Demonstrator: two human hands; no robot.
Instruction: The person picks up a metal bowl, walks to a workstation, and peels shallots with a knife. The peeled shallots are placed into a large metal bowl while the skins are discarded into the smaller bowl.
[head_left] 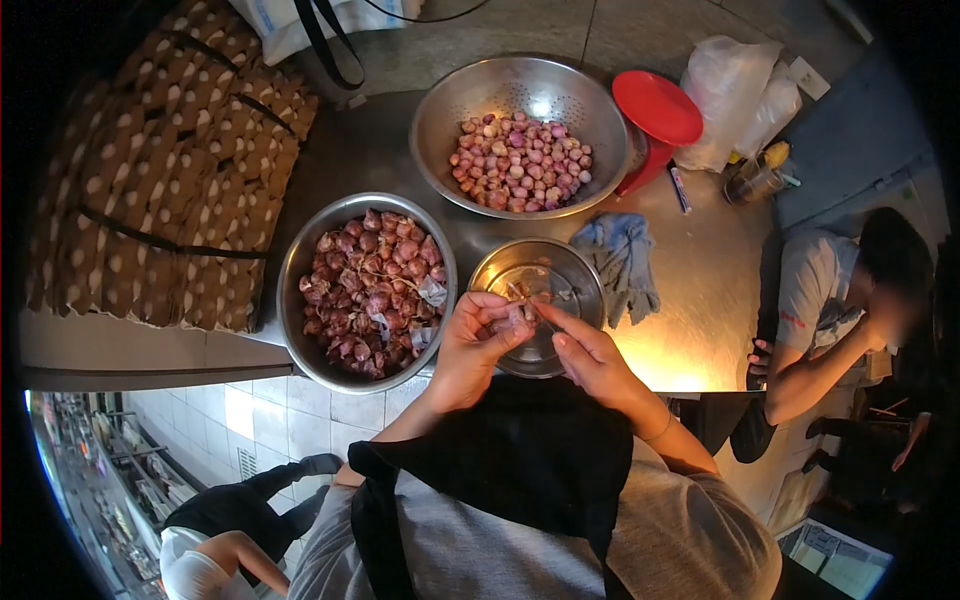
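Note:
Over the small steel bowl (588, 262), my two hands meet with fingertips close together. My left hand (478, 340) is closed on a small pale shallot (521, 313), partly covered by the fingers. Touching the shallot from the other side is my right hand (600, 362), its fingers pinched; whether a small blade or peel is in them I cannot make out. Bits of peel lie inside the small bowl. To the left, a large steel bowl (287, 285) holds unpeeled red shallots (365, 275) and some plastic scraps. Behind, a steel colander (440, 100) contains peeled pink shallots (525, 160).
Blue-grey gloves (618, 262) lie right of the small bowl. Beyond are a red stool-like container (658, 108), a marker (680, 188), plastic bags (730, 95) and a cup (752, 183). Stacked egg trays (165, 180) stand left. One person (825, 290) sits right; another (225, 530) is lower left.

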